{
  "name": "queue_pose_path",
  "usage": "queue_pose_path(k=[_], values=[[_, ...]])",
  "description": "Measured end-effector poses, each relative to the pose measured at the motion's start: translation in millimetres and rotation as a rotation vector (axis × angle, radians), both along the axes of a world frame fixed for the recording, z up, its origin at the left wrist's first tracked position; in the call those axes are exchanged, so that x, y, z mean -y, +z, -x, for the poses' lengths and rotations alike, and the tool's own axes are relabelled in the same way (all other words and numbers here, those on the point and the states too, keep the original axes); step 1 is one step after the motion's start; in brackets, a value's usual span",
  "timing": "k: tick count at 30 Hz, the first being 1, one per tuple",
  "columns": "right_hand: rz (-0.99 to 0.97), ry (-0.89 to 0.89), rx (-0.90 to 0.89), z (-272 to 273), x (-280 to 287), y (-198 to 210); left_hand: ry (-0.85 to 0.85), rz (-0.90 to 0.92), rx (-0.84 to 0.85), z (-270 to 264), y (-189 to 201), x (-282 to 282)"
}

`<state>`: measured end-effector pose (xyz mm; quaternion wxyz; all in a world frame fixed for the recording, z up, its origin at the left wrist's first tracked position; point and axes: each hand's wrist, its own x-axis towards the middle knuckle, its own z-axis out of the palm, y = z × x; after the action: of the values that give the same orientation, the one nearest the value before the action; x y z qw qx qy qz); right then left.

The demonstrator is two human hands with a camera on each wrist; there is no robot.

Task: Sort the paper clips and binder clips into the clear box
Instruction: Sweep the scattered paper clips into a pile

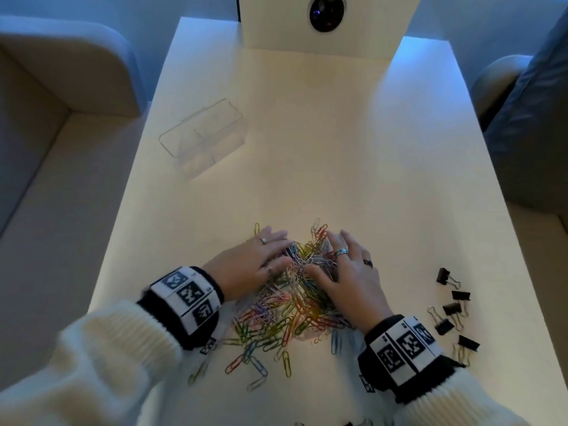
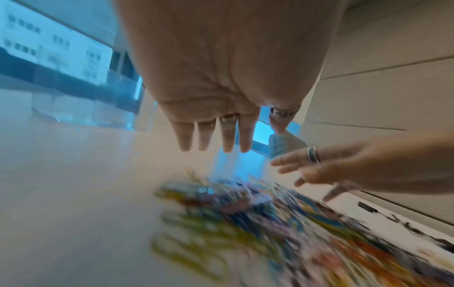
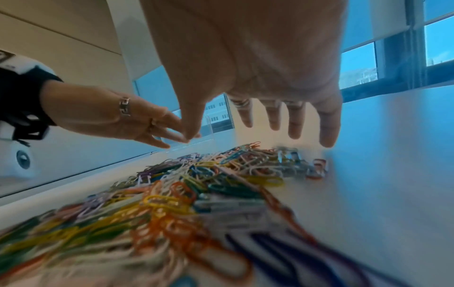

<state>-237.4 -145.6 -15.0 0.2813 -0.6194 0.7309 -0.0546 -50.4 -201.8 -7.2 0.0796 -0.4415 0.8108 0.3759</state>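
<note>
**Both hands spread over the paper clip pile**

Your pile of coloured paper clips [image 1: 289, 299] lies heaped on the near middle of the white table [image 1: 338, 149], with loose clips scattered toward its near edge. Your left hand [image 1: 249, 262] lies over the pile's left side and your right hand [image 1: 347, 272] over its right side, both palms down with fingers straight and spread, gripping nothing. From the wrist views the fingers of each hand sit just above the clips; you cannot tell whether the fingertips touch them. Rings show on fingers of both hands.

To the right of the pile, apart from it, five black binder clips [image 1: 451, 305] lie in a loose row near the table's right edge. The clear box [image 1: 201, 136] stands well apart, farther back on the left, its compartments showing nothing inside. A white panel with a dark lens [image 1: 327, 13] stands at the far end.
</note>
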Motion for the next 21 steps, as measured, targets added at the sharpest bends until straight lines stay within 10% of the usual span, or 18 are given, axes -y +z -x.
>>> queue_pose_path(k=[9, 21], values=[[-0.13, 0.073, -0.012, -19.9, 23.0, -2.5, 0.432, 0.699, -0.084, -59.8, 35.5, 79.8], [-0.12, 0.07, 0.156, -23.0, 26.5, -4.1, 0.557, 0.331, 0.217, -77.9, 32.3, 166.6]])
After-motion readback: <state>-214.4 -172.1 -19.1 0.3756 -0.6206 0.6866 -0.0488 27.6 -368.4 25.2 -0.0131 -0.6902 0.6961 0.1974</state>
